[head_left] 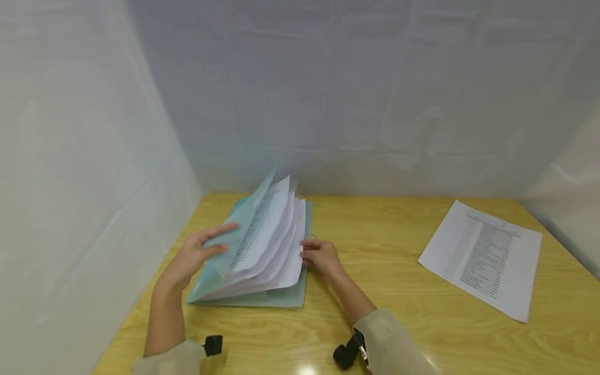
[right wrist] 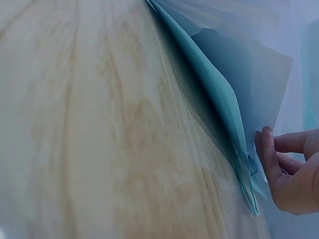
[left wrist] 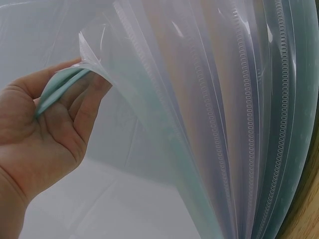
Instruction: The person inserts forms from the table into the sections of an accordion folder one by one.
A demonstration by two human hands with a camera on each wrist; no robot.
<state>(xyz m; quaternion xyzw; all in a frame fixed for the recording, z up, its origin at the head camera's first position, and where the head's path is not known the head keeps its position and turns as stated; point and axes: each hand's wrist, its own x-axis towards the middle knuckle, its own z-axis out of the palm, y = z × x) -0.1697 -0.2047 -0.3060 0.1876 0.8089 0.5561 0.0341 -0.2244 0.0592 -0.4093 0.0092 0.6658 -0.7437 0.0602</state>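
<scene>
A teal display folder [head_left: 281, 298] lies open on the wooden table [head_left: 375, 229], with clear sleeves holding printed pages [head_left: 267, 229] fanned upward. My left hand [head_left: 213, 240] holds up the front cover; in the left wrist view my left hand [left wrist: 60, 107] pinches the teal cover edge [left wrist: 62, 85] between thumb and fingers, the sleeves [left wrist: 224, 124] arching to its right. My right hand [head_left: 308, 253] is at the right edge of the fanned pages. Seen from the right wrist, my right hand [right wrist: 279, 154] has its thumb along a sleeve's edge [right wrist: 239, 114] and its fingers curled behind.
A loose printed sheet [head_left: 483, 255] lies flat at the table's far right. White fabric walls close in the table on the left, back and right. Bare wood [right wrist: 99, 124] stretches between the folder and the sheet.
</scene>
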